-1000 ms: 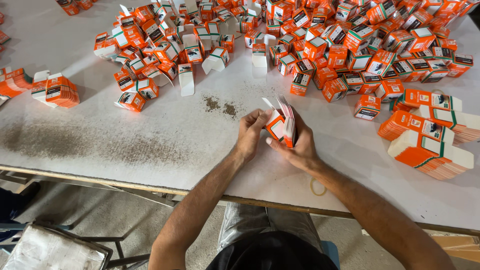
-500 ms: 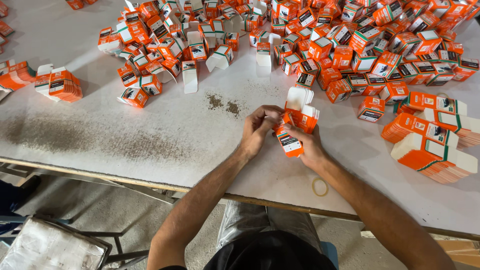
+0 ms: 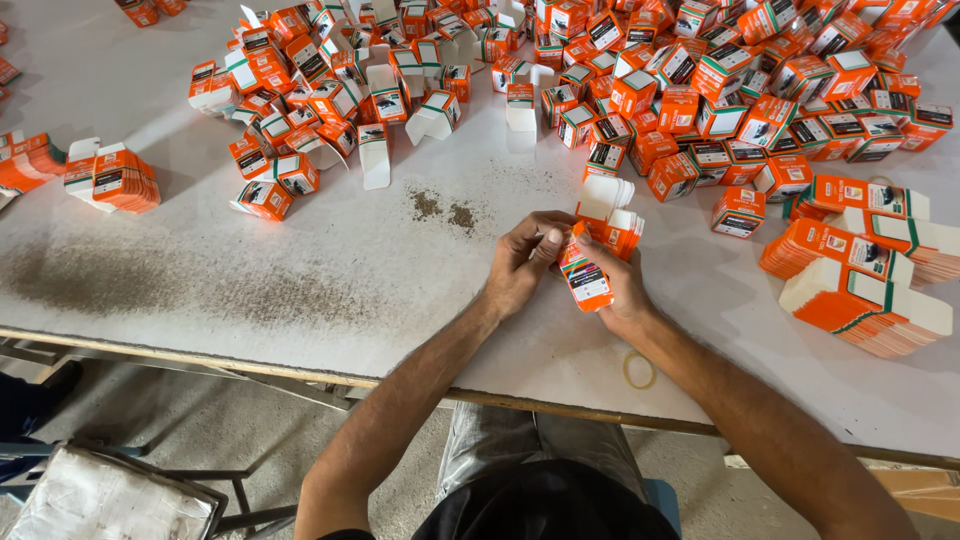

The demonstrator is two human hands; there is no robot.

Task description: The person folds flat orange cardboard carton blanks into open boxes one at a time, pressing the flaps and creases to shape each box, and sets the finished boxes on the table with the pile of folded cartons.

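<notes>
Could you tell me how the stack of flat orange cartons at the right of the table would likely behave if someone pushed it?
The stack of flat cartons already fans out sideways, so a push would probably shear it apart. The thin card looks light and bendy. On the smooth white table it would likely slide, not tip.

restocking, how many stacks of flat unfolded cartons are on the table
3: two at the right edge, upper and lower; one at the left edge. Others may be cut off.
</notes>
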